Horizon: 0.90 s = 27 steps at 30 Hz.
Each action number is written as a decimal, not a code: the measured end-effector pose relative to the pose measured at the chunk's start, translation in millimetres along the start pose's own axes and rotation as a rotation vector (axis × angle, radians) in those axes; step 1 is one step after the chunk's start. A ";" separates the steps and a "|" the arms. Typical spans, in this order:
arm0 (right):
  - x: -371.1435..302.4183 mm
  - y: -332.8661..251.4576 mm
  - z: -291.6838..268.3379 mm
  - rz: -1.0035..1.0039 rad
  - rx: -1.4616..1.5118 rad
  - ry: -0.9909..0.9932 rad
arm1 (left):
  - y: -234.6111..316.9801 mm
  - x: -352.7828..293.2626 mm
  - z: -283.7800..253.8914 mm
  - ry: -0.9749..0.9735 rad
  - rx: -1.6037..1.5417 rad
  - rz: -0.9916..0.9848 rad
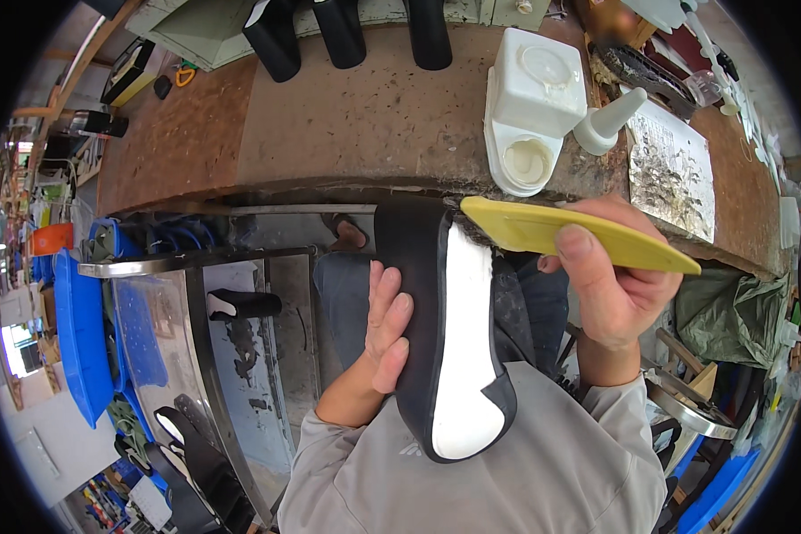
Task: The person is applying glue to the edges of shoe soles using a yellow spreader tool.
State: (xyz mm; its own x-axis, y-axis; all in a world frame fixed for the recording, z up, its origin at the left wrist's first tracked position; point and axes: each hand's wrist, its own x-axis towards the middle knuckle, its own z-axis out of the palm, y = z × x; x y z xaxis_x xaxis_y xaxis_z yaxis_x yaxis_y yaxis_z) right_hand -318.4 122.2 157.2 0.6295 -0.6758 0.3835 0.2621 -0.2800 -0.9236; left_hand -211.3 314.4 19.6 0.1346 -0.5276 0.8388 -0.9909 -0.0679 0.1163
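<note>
My left hand (384,331) grips a black shoe upper (416,294) with a white insole surface (465,347), held upright against my chest, sole side facing me. My right hand (607,280) holds a flat yellow plastic scraper (568,234). The scraper's left end rests at the top of the white surface, near the shoe's toe. The shoe's toe end touches the front edge of the brown workbench (356,116).
On the bench stand a white plastic glue container (529,102), a white nozzle bottle (607,120), a stained paper sheet (672,169) and black cylinders (338,31) at the back. A metal rack (196,329) with other black shoes (240,304) stands at my left, blue crates (80,338) beyond it.
</note>
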 end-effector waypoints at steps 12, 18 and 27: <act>-23.1 -36.3 0.9 -0.268 -0.184 -0.251 | 7.5 12.6 -26.9 0.108 -0.195 -0.038; -40.7 -45.1 3.2 -0.233 -0.096 -0.311 | 4.5 14.8 -38.5 0.056 -0.208 -0.005; -56.0 -50.2 7.2 -0.321 -0.062 -0.422 | -2.8 11.1 -43.8 0.028 -0.223 -0.011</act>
State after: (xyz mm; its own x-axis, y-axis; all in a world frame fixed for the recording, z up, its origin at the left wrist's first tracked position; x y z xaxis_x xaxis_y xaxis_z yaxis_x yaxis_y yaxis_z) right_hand -361.5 179.0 182.1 0.7674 -0.2200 0.6023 0.4546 -0.4757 -0.7530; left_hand -206.9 345.9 51.8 0.1486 -0.5043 0.8506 -0.9643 0.1166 0.2377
